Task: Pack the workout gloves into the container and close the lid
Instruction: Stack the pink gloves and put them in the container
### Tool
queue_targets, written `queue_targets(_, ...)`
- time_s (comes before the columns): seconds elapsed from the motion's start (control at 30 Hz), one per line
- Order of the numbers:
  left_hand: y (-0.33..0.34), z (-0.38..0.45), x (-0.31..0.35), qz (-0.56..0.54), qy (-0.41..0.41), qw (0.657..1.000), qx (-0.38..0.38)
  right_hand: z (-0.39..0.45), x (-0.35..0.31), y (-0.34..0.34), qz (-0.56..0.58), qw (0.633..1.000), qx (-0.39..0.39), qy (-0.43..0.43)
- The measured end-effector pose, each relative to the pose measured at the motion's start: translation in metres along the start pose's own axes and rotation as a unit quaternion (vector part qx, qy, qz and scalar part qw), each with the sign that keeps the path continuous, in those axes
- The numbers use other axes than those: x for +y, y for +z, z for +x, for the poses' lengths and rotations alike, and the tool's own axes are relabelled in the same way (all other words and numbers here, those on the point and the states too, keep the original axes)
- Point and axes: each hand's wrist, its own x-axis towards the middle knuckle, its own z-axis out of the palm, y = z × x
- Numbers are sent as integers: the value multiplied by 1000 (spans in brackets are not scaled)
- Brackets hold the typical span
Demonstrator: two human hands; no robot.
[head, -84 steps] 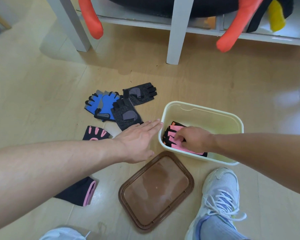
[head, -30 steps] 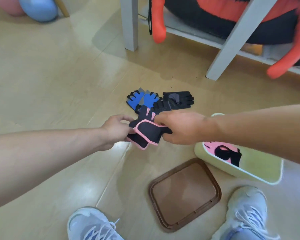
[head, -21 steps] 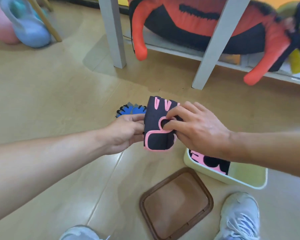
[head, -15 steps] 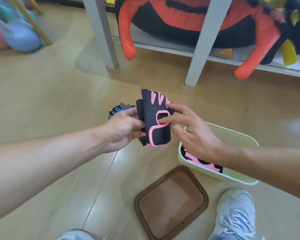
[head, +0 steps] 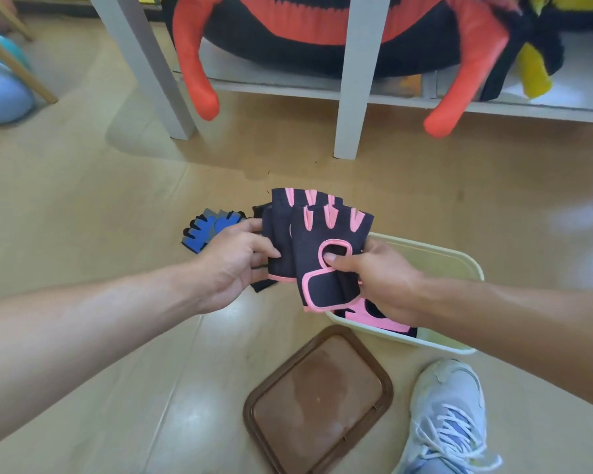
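Black-and-pink fingerless workout gloves (head: 317, 248), pinched by left hand (head: 233, 265) and right hand (head: 379, 278), await lowering into the pale plastic container (head: 459, 265) underneath.

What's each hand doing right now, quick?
Left hand: closed, pinching the rear black-and-pink glove.
Right hand: closed, holding the front black-and-pink glove, thumb through its opening.

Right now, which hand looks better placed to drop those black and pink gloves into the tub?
Probably the right hand. It grips the front black and pink glove just above the cream container, while the left hand, holding the rear glove, sits off to the side over the floor.
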Motion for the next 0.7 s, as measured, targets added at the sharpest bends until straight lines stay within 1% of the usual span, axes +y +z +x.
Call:
queue_targets(0.07,5,3,-5,23,-1,999,34,-3,2,-5,13,1000,-3,-1)
queue_targets(0.13,7,6,-12,92,4,991,93,-8,3,-8,0,1000,4,-22)
queue_targets(0.17,8,7,-14,133,12,984,122,-10,3,-9,-14,999,12,-41)
queue_targets(0.23,13,6,-17,184,23,970,157,-12,3,-12,-72,991,31,-110)
queue_targets(0.27,17,4,-18,182,20,970,157,-13,3,-14,-111,981,42,-153)
queue_targets(0.3,21,2,-17,157,8,977,145,-15,2,-16,-147,969,49,-192)
queue_targets(0.33,24,1,-15,114,-16,987,115,-17,2,-17,-183,956,48,-226)
queue_targets(0.37,27,-1,-13,70,-40,994,71,-18,3,-20,-237,933,45,-266)
queue_targets(0.4,29,-4,-10,39,-54,997,32,-18,4,-23,-316,892,42,-320)
queue_targets(0.43,30,-6,-8,26,-57,998,10,-17,6,-26,-402,836,40,-372)
queue_targets(0.47,30,-7,-8,33,-56,998,1,-15,9,-29,-470,781,32,-411)
queue_targets(0.5,30,-7,-9,48,-52,998,1,-12,12,-31,-511,743,20,-433)
queue_targets(0.53,30,-5,-10,63,-44,997,18,-10,14,-34,-527,725,0,-443)
queue_targets(0.6,23,3,-13,79,-36,992,88,-10,15,-37,-533,719,-47,-443)
queue_targets(0.67,14,9,-11,98,-25,987,123,-13,14,-37,-535,741,-78,-398)
queue_targets(0.7,7,12,-9,106,-18,986,125,-15,12,-36,-528,765,-87,-357)
